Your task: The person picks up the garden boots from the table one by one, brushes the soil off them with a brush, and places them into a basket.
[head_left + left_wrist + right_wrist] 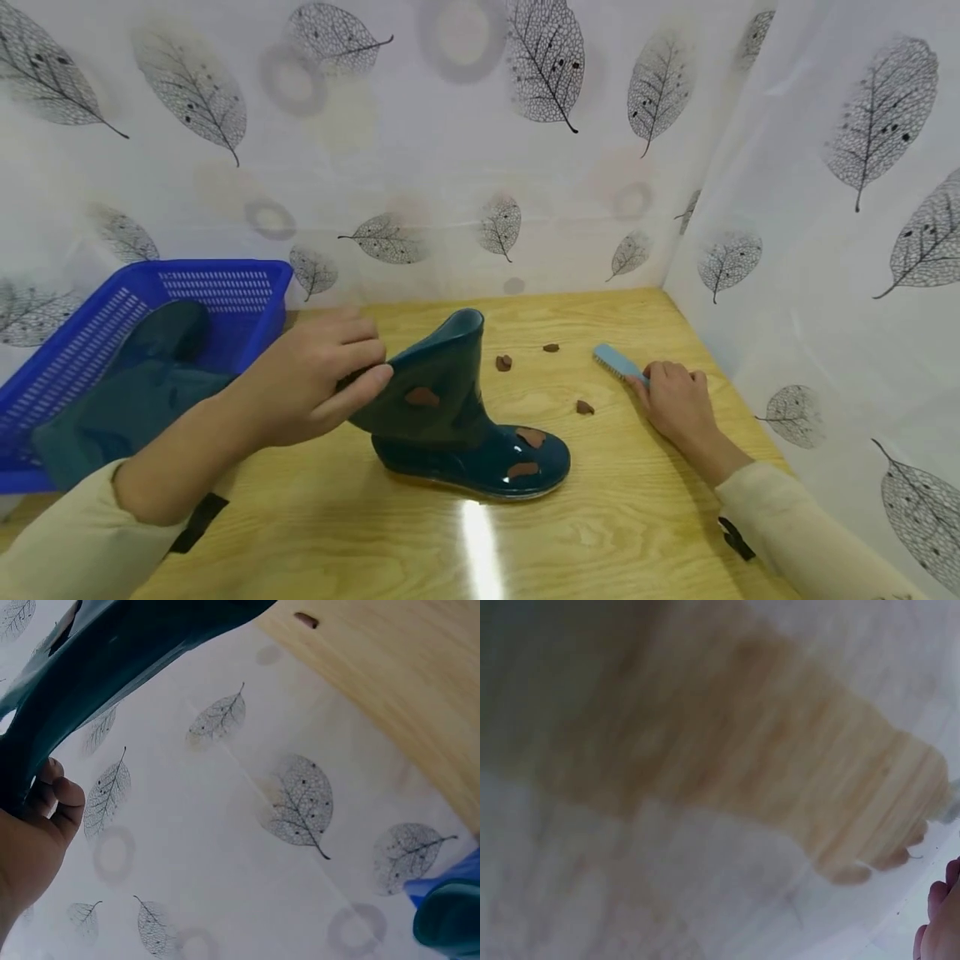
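A dark teal rubber boot (pixel 465 450) stands on the table, toe to the right, with brown patches on its shaft and toe. At the upper edge of its shaft, my left hand (pixel 322 379) pinches the rim between thumb and fingers. The left wrist view shows the boot (pixel 127 671) above my curled left fingers. Off to the right, my right hand (pixel 678 404) grips the handle of a light blue brush (pixel 617 360), its bristles facing down close over the table. Only part of my right hand (pixel 941 922) appears in the right wrist view.
Several brown lumps lie on the wooden table (pixel 615 517) between boot and brush, among them one lump (pixel 585 407). On the left, a blue plastic basket (pixel 273 292) contains another teal boot (pixel 127 408). A leaf-printed white curtain (pixel 450 167) borders the table behind and right.
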`<move>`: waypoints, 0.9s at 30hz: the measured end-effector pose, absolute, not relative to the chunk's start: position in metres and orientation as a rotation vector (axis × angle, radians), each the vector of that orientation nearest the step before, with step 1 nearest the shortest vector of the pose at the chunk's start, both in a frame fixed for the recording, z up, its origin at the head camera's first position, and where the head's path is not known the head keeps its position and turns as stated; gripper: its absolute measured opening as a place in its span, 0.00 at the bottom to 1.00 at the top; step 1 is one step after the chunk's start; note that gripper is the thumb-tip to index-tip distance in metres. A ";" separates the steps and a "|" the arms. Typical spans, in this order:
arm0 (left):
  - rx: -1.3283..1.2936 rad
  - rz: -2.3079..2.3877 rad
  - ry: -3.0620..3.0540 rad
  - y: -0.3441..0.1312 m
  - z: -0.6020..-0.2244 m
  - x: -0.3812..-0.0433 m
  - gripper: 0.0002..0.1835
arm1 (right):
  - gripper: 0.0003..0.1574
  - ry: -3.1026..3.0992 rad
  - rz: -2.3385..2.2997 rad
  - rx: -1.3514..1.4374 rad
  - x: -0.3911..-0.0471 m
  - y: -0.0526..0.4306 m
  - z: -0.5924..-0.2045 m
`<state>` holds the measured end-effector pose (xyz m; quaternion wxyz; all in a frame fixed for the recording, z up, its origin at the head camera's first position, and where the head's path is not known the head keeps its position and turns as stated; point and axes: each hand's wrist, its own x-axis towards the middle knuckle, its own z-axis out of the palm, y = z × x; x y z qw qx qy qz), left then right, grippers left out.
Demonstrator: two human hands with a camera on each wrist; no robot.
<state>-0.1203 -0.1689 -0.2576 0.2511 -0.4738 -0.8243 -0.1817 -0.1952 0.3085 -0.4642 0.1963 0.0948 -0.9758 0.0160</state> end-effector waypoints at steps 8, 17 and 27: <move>-1.168 -0.729 -2.285 -0.175 -0.272 -0.118 0.19 | 0.23 -2.709 0.028 0.290 -0.194 0.307 -0.464; -0.804 -0.939 -2.732 -0.193 -0.284 -0.130 0.21 | 0.23 -2.716 0.055 0.287 -0.193 0.307 -0.464; -0.448 -0.725 -3.029 -0.198 -0.289 -0.141 0.23 | 0.23 -2.712 0.066 0.290 -0.195 0.308 -0.464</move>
